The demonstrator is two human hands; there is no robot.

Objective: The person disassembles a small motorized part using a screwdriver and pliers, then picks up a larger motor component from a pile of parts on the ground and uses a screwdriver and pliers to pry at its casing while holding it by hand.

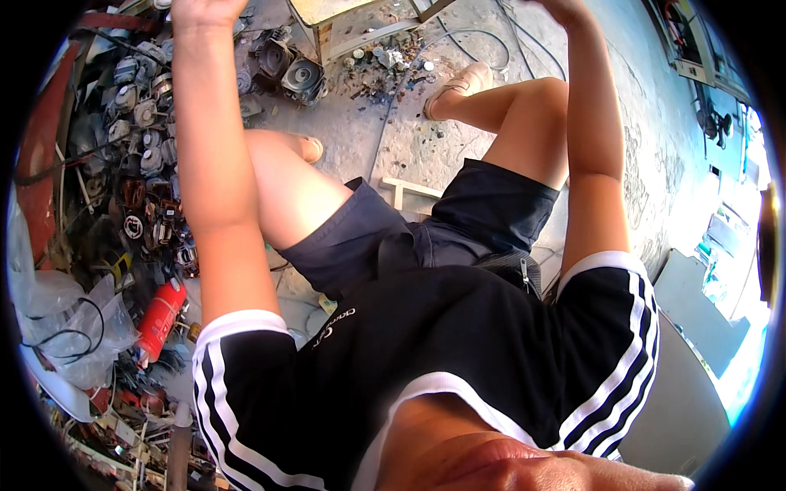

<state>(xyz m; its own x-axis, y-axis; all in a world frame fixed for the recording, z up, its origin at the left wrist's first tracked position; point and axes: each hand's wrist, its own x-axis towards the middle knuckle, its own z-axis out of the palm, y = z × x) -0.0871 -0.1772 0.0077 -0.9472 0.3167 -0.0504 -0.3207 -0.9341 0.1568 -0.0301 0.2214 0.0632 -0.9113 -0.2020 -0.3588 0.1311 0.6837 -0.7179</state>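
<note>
My left hand is at the top edge of the head view, with its fingers cut off. My right hand reaches the same edge farther right, its fingers also out of sight. What either one holds or touches cannot be seen. Between them at the top is a pale, worn board on a frame, nearer my left hand. Below it lie dark round metal parts and scattered small debris. My legs are bent, with a small wooden frame on the concrete between them.
A dense heap of used metal parts lines the left, with a red cylinder and clear plastic bags. Hoses cross the concrete floor. A grey panel stands at lower right, near a bright opening.
</note>
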